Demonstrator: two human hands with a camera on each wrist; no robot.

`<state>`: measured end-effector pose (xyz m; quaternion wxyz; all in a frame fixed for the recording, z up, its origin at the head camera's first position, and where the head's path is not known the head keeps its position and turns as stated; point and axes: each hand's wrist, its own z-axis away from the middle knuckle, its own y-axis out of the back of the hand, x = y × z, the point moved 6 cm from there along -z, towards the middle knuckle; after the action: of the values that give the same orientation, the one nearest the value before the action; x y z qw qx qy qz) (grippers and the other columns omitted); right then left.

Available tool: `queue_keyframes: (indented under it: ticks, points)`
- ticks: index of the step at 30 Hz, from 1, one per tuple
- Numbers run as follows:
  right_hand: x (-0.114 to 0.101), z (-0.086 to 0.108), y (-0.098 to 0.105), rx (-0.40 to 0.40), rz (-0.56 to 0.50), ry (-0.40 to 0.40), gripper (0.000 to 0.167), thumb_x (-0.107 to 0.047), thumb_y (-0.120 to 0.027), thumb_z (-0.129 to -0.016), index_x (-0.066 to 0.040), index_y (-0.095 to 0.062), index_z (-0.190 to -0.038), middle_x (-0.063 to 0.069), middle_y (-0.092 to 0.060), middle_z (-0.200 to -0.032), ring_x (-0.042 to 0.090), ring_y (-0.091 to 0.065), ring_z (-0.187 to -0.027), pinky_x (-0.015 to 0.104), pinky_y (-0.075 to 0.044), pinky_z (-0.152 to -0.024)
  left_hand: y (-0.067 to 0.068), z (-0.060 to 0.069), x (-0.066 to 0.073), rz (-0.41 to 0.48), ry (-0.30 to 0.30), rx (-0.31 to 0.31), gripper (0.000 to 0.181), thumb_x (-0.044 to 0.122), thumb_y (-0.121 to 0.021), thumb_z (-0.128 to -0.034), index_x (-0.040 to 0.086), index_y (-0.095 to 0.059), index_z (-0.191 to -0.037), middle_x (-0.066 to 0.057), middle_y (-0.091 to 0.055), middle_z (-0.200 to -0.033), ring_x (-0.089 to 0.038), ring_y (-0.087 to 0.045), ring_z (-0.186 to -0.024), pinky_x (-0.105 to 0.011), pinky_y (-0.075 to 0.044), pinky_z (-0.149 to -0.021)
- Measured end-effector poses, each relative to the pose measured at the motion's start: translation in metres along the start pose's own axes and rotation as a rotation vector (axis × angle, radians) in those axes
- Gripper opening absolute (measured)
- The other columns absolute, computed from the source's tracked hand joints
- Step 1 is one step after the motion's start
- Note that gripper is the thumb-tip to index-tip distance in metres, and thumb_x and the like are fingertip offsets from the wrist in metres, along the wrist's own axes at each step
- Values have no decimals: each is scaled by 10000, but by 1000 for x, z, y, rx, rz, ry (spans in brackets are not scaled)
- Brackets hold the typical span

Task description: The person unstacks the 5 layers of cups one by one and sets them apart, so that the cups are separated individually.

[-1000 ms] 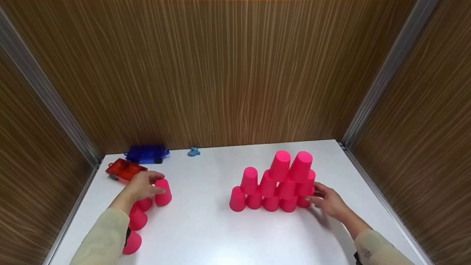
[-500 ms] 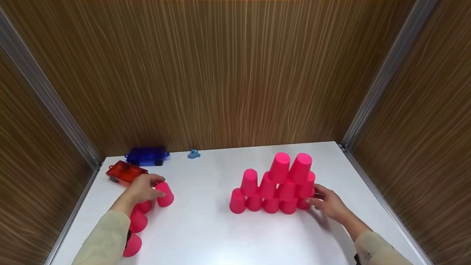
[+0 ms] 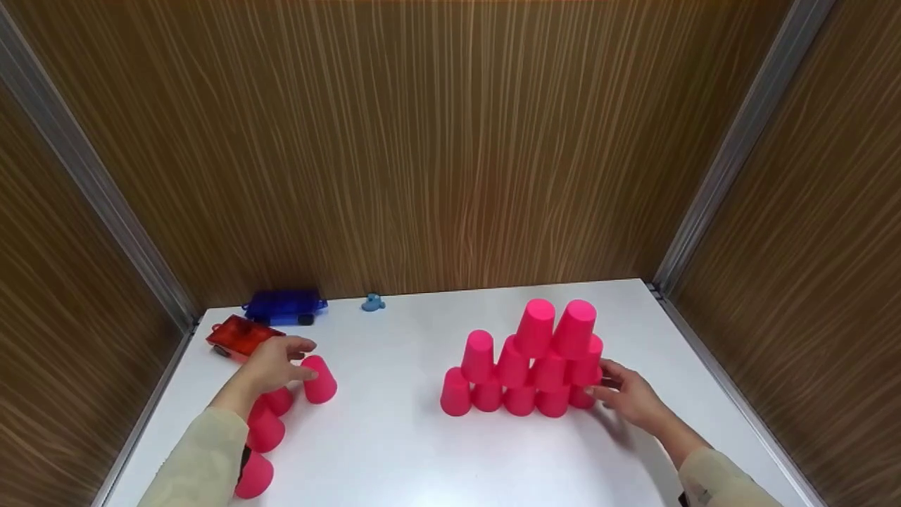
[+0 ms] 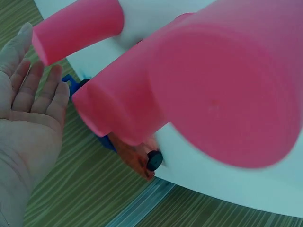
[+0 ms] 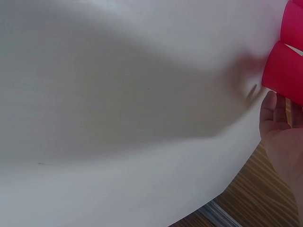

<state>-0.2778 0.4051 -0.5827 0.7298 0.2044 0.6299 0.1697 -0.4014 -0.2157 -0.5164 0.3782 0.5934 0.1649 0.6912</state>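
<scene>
1. Standing in a line at the near left of a white table (image 3: pixel 394 451), three pink cups (image 3: pixel 265 431) sit bottom-up, partly hidden by the left arm (image 3: pixel 200 451).
2. To the right, the right hand (image 3: pixel 631 398) is at the outer end of a cup stack (image 3: pixel 519 398), with thumb and fingers apart beside the lowest end cup (image 3: pixel 581 400). The fingertips seem to touch it without clamping; how much pressure they apply, I cannot tell.
3. The stack itself has five bottom-up cups below, four above them, and two on top toward the right. It looks easy to upset, so any touch would need to be gentle.
4. A little farther away, at the left, the left hand (image 3: pixel 269 365) is beside a loose pink cup (image 3: pixel 319 380), its thumb and fingers spread apart, not closed around it.
5. The cups look like light, fairly stiff plastic, smooth enough to slide, unlikely to break. The side wall, between thumb and fingers, seems the best hold.
6. Beyond are a red toy cart (image 3: pixel 243 338), a blue toy cart (image 3: pixel 285 308) and a small blue figure (image 3: pixel 373 303).
7. Farthest is a wood-grain wall (image 3: pixel 450 141). No brand, label or writing is readable anywhere.
</scene>
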Motion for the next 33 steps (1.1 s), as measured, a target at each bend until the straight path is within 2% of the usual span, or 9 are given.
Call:
queue_keyframes:
  ticks: [7,11,16,19,23,27,33]
  points:
    - [4,4,0,-3,-10,6,658,-220,-793,-973,-71,-510,-1549,180,-620,-1385,402,-599,-1275,470,-608,-928,15,14,22,10,-72,28,735,230,-888,-885,91,-560,-1528,-188,-587,-1496,-462,-518,-1397,-582,-514,-1074]
    - [6,6,-2,-12,-12,-8,679,-244,-798,-970,-81,-501,-1558,179,-605,-1405,402,-589,-1290,476,-604,-944,22,24,40,17,-125,45,712,232,-870,-905,78,-557,-1526,-194,-584,-1493,-454,-520,-1400,-541,-542,-1050]
    - [11,7,-2,-17,-8,-38,710,-278,-807,-962,-100,-486,-1570,166,-591,-1432,397,-575,-1311,473,-600,-955,27,34,63,59,-152,56,700,266,-865,-912,106,-563,-1523,-182,-580,-1504,-448,-518,-1406,-510,-594,-970]
    - [12,6,-2,-20,-4,-34,706,-277,-800,-968,-96,-482,-1572,165,-594,-1432,397,-578,-1310,470,-602,-949,28,40,80,79,-188,64,707,300,-866,-911,112,-564,-1522,-165,-584,-1509,-426,-528,-1409,-486,-592,-977]
    - [10,5,-2,-19,-4,-15,684,-256,-794,-974,-87,-494,-1565,168,-607,-1412,394,-587,-1295,470,-600,-942,27,45,106,82,-265,92,691,339,-862,-911,118,-585,-1505,-128,-607,-1495,-379,-556,-1401,-455,-561,-1031]
    - [7,3,-1,-13,-4,-6,688,-241,-784,-982,-67,-479,-1573,189,-606,-1416,415,-582,-1306,479,-598,-952,23,45,136,92,-321,104,664,366,-848,-922,129,-600,-1491,-101,-622,-1481,-364,-558,-1401,-476,-543,-1057]
    - [2,0,1,-6,7,-4,682,-257,-769,-993,-85,-471,-1581,182,-598,-1428,414,-571,-1320,473,-593,-961,3,41,191,123,-436,103,573,315,-850,-929,112,-658,-1429,-96,-675,-1411,-327,-614,-1341,-491,-519,-1091]
